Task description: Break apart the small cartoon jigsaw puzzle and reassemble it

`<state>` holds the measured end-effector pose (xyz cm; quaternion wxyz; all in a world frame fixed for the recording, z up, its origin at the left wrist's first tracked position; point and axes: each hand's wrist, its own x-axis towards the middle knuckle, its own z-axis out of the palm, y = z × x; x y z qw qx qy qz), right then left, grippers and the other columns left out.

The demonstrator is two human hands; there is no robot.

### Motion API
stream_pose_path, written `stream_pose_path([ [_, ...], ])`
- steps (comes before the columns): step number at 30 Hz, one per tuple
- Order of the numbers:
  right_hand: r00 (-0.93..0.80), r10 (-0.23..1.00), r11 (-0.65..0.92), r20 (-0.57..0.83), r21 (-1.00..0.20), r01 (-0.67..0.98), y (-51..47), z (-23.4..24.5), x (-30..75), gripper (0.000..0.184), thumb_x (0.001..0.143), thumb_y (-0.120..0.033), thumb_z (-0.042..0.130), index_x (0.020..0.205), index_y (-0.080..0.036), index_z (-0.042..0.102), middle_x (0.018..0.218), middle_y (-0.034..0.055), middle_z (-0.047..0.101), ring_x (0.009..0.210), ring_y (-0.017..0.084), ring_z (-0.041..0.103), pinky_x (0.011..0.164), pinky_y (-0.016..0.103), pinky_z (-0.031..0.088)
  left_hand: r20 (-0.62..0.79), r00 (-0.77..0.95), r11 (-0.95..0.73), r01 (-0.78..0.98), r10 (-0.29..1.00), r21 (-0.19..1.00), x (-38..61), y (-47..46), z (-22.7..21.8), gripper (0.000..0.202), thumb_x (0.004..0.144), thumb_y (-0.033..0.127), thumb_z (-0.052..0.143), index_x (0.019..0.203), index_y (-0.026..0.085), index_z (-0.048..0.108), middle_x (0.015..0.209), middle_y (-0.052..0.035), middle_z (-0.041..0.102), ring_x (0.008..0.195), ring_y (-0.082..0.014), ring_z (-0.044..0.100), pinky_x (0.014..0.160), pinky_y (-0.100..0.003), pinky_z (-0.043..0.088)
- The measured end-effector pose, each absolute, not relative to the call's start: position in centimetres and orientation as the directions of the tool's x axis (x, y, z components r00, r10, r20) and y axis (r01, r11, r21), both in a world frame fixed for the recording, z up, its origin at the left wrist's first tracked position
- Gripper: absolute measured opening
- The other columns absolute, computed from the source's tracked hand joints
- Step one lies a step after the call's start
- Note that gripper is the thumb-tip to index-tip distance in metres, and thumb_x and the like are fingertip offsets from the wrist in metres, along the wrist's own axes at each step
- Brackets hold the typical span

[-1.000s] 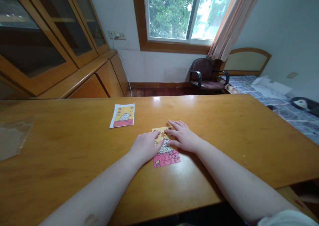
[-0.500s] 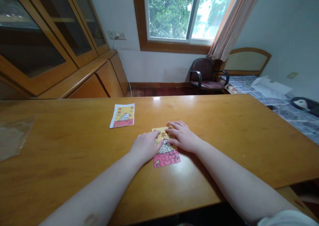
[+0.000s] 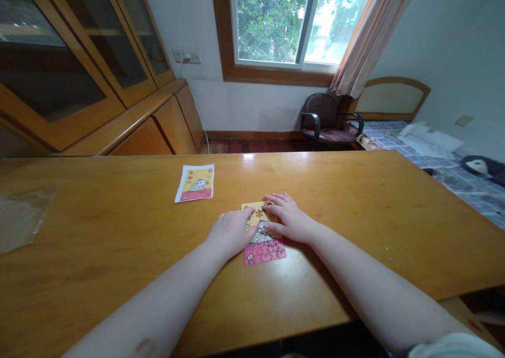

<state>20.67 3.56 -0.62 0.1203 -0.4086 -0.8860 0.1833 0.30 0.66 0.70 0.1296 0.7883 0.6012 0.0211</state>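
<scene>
A small jigsaw puzzle [image 3: 265, 251] lies flat on the wooden table, yellow above and pink below, with a white cartoon animal in the middle. Near its top a piece-shaped gap shows the table through it. My left hand [image 3: 229, 232] rests along the puzzle's left edge, thumb and fingers apart on the pieces. From the right, my right hand [image 3: 290, 218] lies over the upper right part, its fingers spread and touching the pieces. Both hands cover parts of the puzzle's sides. Beyond it, to the left, lies a printed picture card [image 3: 196, 183] with the same design.
The wooden table [image 3: 118, 252] spans the view. A clear plastic bag [image 3: 23, 218] lies at its left. Past the far edge are a brown armchair [image 3: 325, 118], a bed [image 3: 453, 173] and a glass-door cabinet [image 3: 114, 73].
My right hand's fingers have shifted very slightly at the puzzle's top. The puzzle and my left hand look much the same; the whole view has moved a little.
</scene>
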Motion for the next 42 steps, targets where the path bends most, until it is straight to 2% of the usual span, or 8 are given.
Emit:
stream_pose_path([
  [10, -0.648, 0.758, 0.599, 0.066, -0.463, 0.653, 3.7, -0.8, 20.8, 0.059, 0.086, -0.057, 0.05, 0.13, -0.018, 0.054, 0.134, 0.0127, 0.053, 0.131, 0.029, 0.037, 0.112, 0.056, 0.014, -0.112, 0.27, -0.239, 0.943, 0.956, 0.233, 0.3, 0.8, 0.4, 0.049, 0.084, 0.053, 0.047, 0.125, 0.026, 0.053, 0.104, -0.008, 0.071, 0.093, -0.0279, 0.065, 0.074, -0.035, 0.046],
  [21, -0.668, 0.742, 0.616, 0.058, -0.454, 0.644, 3.9, -0.7, 20.8, 0.057, 0.086, -0.057, 0.051, 0.129, -0.02, 0.055, 0.136, 0.0119, 0.053, 0.133, 0.028, 0.036, 0.112, 0.055, 0.013, -0.068, 0.26, -0.228, 0.925, 0.963, 0.304, 0.1, 1.0, 0.3, 0.048, 0.083, 0.05, 0.05, 0.124, 0.025, 0.053, 0.106, -0.0069, 0.07, 0.093, -0.0258, 0.065, 0.075, -0.033, 0.046],
  [26, -0.666, 0.744, 0.612, 0.054, -0.457, 0.646, 3.8, -0.5, 20.8, 0.055, 0.085, -0.055, 0.053, 0.128, -0.02, 0.057, 0.137, 0.0123, 0.051, 0.135, 0.028, 0.034, 0.113, 0.055, 0.013, -0.033, 0.294, -0.276, 0.925, 0.955, 0.261, -0.3, 1.8, 0.5, 0.047, 0.085, 0.044, 0.049, 0.128, 0.026, 0.054, 0.111, -0.0073, 0.068, 0.101, -0.0251, 0.061, 0.085, -0.034, 0.044],
  [35, -0.658, 0.751, 0.597, 0.054, -0.483, 0.641, 3.7, -0.4, 20.7, 0.058, 0.085, -0.055, 0.054, 0.13, -0.019, 0.054, 0.143, 0.0122, 0.044, 0.137, 0.029, 0.03, 0.113, 0.055, 0.013, -0.08, 0.308, -0.28, 0.926, 0.948, 0.254, -0.2, 2.1, 0.5, 0.046, 0.085, 0.045, 0.048, 0.128, 0.031, 0.055, 0.11, -0.0067, 0.067, 0.099, -0.0247, 0.061, 0.083, -0.034, 0.044],
  [42, -0.64, 0.76, 0.601, 0.118, -0.505, 0.62, 3.9, -1.1, 20.6, 0.052, 0.086, -0.051, 0.055, 0.127, -0.018, 0.056, 0.131, 0.0124, 0.056, 0.131, 0.027, 0.039, 0.112, 0.053, 0.017, -0.081, 0.306, -0.276, 0.925, 0.949, 0.261, -0.2, 2.3, 0.3, 0.046, 0.085, 0.047, 0.049, 0.128, 0.034, 0.055, 0.106, -0.0063, 0.068, 0.097, -0.0247, 0.062, 0.081, -0.034, 0.044],
])
